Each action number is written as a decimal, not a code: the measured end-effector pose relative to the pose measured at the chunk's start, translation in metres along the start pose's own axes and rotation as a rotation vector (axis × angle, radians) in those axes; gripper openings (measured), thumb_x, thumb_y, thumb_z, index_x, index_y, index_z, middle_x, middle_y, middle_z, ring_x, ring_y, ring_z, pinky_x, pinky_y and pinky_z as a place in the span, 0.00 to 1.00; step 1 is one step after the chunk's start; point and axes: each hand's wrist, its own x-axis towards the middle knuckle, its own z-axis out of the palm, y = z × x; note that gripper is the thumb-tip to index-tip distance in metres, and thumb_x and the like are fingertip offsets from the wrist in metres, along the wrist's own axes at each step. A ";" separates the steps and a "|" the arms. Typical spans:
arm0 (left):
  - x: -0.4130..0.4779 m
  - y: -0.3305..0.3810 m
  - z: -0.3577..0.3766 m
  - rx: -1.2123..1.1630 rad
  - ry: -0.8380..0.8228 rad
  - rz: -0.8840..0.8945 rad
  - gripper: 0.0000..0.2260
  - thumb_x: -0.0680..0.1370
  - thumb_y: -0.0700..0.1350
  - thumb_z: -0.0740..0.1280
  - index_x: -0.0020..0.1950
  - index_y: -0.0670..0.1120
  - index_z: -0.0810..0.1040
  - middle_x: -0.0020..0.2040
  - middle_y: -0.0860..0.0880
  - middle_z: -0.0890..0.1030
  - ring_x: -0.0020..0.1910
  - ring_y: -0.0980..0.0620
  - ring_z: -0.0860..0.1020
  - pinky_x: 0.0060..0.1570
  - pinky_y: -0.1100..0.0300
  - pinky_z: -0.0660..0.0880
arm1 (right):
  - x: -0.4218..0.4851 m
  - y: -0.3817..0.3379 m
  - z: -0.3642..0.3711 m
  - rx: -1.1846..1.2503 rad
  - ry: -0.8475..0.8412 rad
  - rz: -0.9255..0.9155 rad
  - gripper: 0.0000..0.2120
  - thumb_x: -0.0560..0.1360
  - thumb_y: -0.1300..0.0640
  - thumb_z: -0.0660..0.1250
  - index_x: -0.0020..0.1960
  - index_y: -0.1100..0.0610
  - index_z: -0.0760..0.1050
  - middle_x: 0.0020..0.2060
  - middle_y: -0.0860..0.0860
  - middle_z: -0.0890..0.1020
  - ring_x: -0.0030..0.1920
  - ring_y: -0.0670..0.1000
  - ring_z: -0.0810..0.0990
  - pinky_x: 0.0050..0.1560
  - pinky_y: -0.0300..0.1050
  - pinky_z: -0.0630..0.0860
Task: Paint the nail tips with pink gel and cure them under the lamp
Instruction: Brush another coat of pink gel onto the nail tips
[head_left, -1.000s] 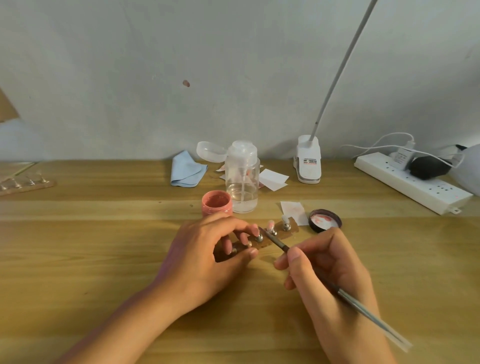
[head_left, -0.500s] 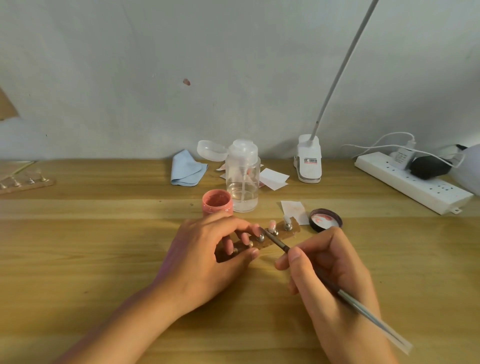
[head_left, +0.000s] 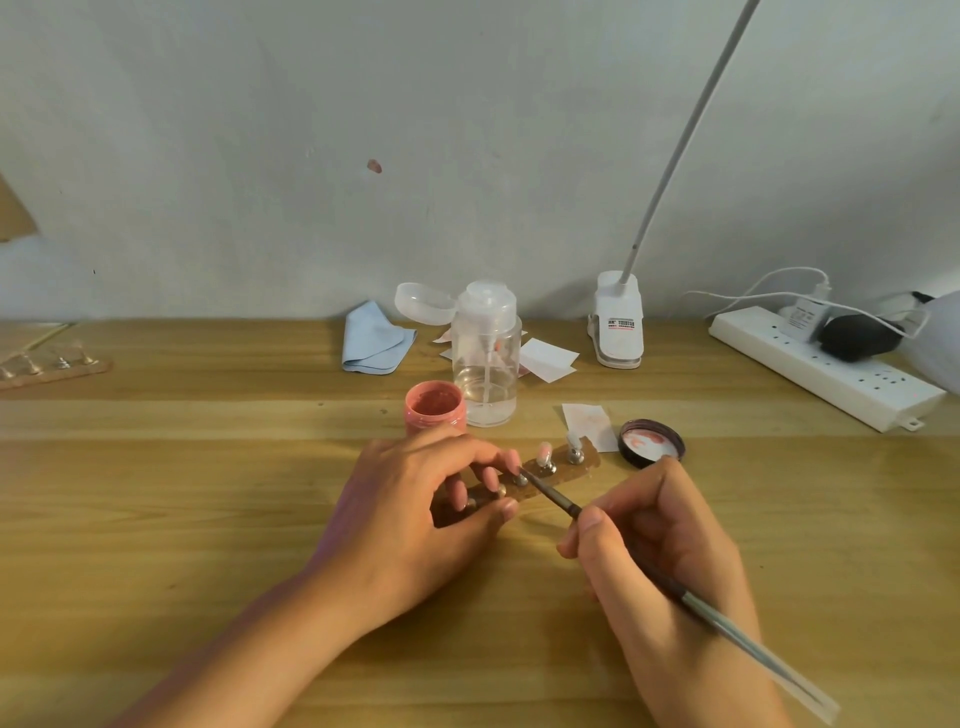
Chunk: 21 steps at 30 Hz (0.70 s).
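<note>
Blue cloth beside pump bottle — power strip far right.

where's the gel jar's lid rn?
Head view, right of centre: the black lid lies open side up on the wooden table, just past the right end of the nail tip holder strip, ahead of the right hand.

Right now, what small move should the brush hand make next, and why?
Probably a short stroke of the brush at the stand its bristles reach: the left hand steadies the holder, the right hand grips the brush, and the end tip looks unpainted.
</note>
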 end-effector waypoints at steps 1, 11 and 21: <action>0.000 0.000 0.000 0.003 0.001 0.001 0.10 0.71 0.55 0.73 0.51 0.62 0.81 0.46 0.64 0.78 0.37 0.57 0.77 0.40 0.63 0.71 | 0.000 0.000 0.000 -0.002 0.005 -0.007 0.07 0.67 0.50 0.66 0.40 0.53 0.73 0.32 0.59 0.81 0.30 0.55 0.75 0.36 0.59 0.75; 0.001 0.002 -0.001 0.029 -0.011 -0.025 0.10 0.70 0.58 0.69 0.51 0.61 0.81 0.46 0.64 0.78 0.38 0.59 0.77 0.41 0.64 0.70 | -0.002 0.004 -0.002 -0.036 0.004 -0.059 0.07 0.68 0.51 0.67 0.40 0.53 0.73 0.31 0.58 0.81 0.28 0.52 0.76 0.33 0.49 0.74; 0.001 0.004 -0.001 0.110 -0.006 -0.114 0.08 0.67 0.58 0.66 0.43 0.57 0.79 0.40 0.57 0.78 0.40 0.57 0.74 0.49 0.50 0.74 | -0.001 0.001 0.002 -0.115 0.044 -0.210 0.06 0.70 0.54 0.70 0.46 0.46 0.75 0.29 0.45 0.78 0.30 0.47 0.76 0.34 0.35 0.72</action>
